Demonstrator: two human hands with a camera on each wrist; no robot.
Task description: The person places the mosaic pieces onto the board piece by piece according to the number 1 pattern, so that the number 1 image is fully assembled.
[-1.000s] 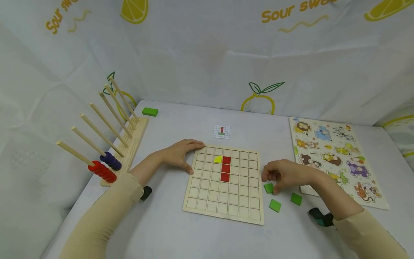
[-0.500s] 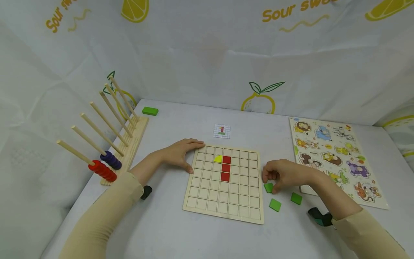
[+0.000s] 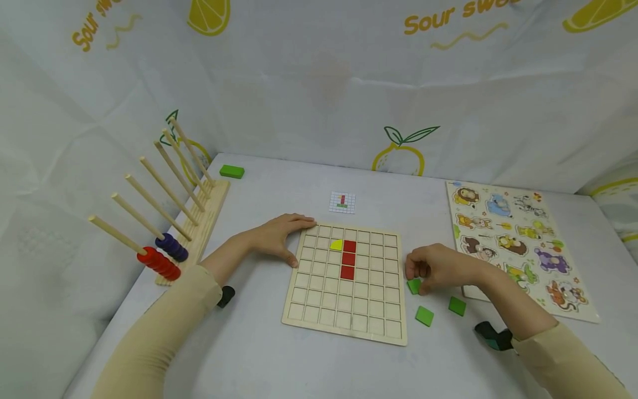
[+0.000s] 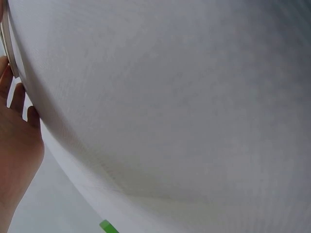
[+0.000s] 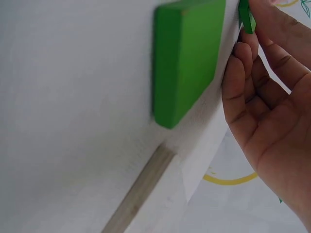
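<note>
My left hand [image 3: 275,237] rests at the left edge of a wooden grid board [image 3: 344,331], thumb and index finger spread along it. On the board sit a yellow quarter-round piece [image 3: 336,245] and a column of red square tiles [image 3: 348,259]. Off the board's right edge, my right hand [image 3: 441,268] pinches a green square tile [image 5: 247,18] between thumb and fingers, the other fingers curled. Two more green tiles lie nearby, a nearer tile [image 3: 425,316] and a right-hand tile [image 3: 457,306]. A small pattern card [image 3: 342,203] lies beyond the board.
To the left stands a wooden peg rack [image 3: 215,202] with red rings [image 3: 158,263] and blue rings [image 3: 171,247]. A green block [image 3: 232,172] lies at the back left. An animal puzzle board [image 3: 523,249] lies on the right. Hanging white cloth [image 3: 319,105] borders the table behind.
The pinched green tile and my right fingertips have shifted very slightly away from me. My left hand and the grid board stay in place.
</note>
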